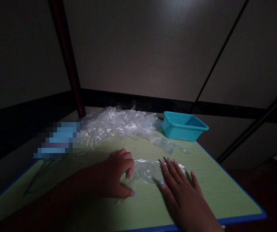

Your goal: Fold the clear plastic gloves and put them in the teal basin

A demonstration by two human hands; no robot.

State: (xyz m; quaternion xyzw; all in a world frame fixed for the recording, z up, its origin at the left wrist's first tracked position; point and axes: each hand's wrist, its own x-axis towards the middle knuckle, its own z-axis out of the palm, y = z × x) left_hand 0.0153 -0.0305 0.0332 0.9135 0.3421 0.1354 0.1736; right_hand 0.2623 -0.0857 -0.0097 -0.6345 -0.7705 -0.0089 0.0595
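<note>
Hands meet over a small clear plastic bag (150, 170) lying flat on the green table (225, 193), a little in from its near edge and about midway between its left and right sides. The left hand (117, 174) is curled, its fingertips bent down onto the left end of the bag and the thumb stretched along the tabletop beneath; whether any film is actually pinched between them cannot be told, since the fingers hide the contact. The right hand (180, 190) lies flat and spread, palm down, its fingertips pressing the right end of the bag; it grips nothing. The bag is so transparent that its outline is only clear where light catches its creases.

Toward the far edge lies a crumpled heap of clear plastic (116, 125), with a thin tail of film trailing toward the right edge. At the far right corner stands a turquoise tub (184, 126); its inside is not fully visible from here. Near the far left corner a blurred patch (58, 140) covers something bluish that cannot be made out. Both forearms sink into deep shadow, and the near left part of the table is dim.
</note>
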